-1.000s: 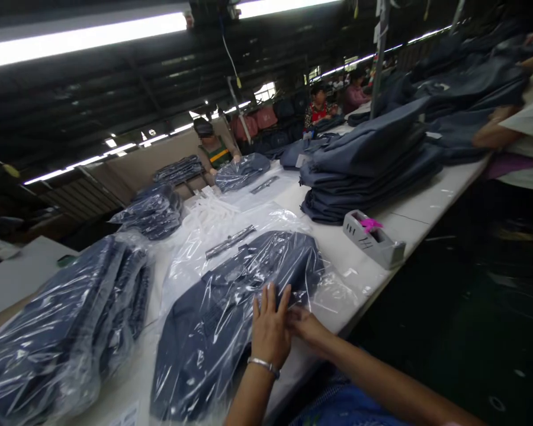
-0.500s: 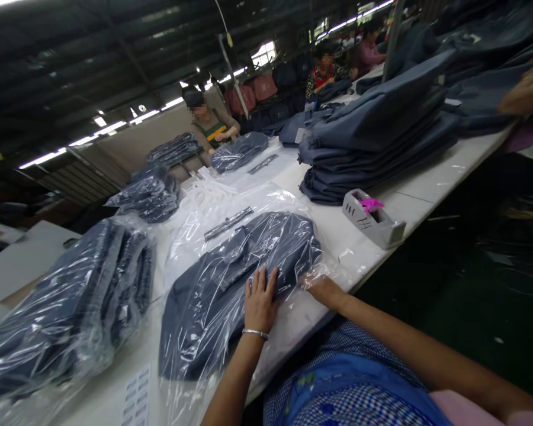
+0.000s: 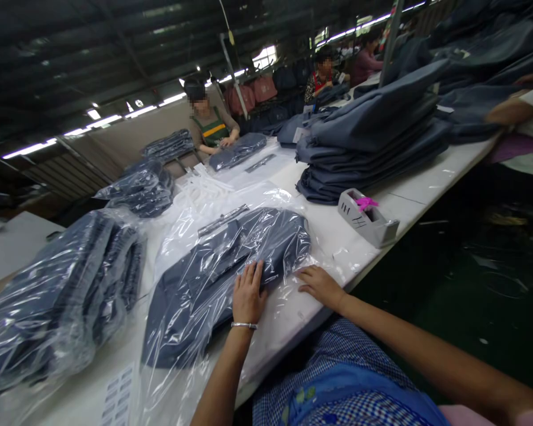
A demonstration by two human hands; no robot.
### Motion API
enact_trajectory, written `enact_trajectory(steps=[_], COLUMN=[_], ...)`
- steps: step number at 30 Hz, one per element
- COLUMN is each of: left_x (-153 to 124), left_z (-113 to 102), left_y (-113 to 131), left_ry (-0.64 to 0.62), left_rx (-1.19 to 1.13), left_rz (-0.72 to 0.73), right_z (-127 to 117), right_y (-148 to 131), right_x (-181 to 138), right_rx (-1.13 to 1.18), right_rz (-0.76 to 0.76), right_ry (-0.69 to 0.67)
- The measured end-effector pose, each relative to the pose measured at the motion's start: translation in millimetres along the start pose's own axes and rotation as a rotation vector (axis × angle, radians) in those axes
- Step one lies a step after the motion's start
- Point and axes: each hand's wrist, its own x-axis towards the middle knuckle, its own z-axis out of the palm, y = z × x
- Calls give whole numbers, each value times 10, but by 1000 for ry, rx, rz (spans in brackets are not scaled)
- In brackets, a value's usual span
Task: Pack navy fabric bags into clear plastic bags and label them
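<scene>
Two bare hands are noted at the near edge of a white table (image 3: 413, 183). The left hand (image 3: 247, 296), marked by a silver bracelet (image 3: 244, 325) at the wrist, is laid palm down on the near side of a dark blue bundle (image 3: 222, 266) in a clear plastic wrap (image 3: 177, 378); its fingers are straight and slightly apart, and nothing is gripped by them. The right hand (image 3: 322, 287) is placed just beyond the bundle's right end, at the loose plastic, with its fingers partly bent and a little apart; whether plastic is caught beneath them cannot be told. The bundle is laid flat on the table, its long axis slanted from near left to far right, with the narrower, rounded end directed far right. Beyond that end, a grey box (image 3: 368, 234) is set near the table edge, in front of a stack of dark blue cloth goods (image 3: 368, 151). Wrapped bundles (image 3: 71, 290) are grouped to the left, and a printed sheet (image 3: 116, 396) is positioned at the near left.
</scene>
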Motion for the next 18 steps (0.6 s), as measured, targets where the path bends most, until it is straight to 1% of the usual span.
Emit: enact_trajectory(steps=[3, 6, 8, 11, 13, 15, 17, 18], left_x=[-8, -18, -39, -117, -200, -295, -383, -422], left_z=[-5, 8, 44, 154, 247, 313, 308, 272], left_y=[-13, -29, -51, -81, -74, -35, 22, 50], left_ry=[6, 29, 56, 111, 150, 202, 265, 295], left_rx=[-6, -8, -20, -59, -85, -104, -132, -152], left_rz=[-6, -7, -6, 3, 42, 90, 116, 127], right_z=[75, -17, -144, -299, -317, -274, -211, -187], right_y=[103, 64, -45, -217, -271, -273, -265, -273], right_x=[206, 203, 47, -354, -640, -873, -1029, -1078], right_rx=[18, 12, -11, -85, -128, -139, -141, -146], right_rz=[-12, -84, -174, -323, -328, -297, -270, -264], right_ry=[-52, -95, -134, -187, -179, -117, -72, -60])
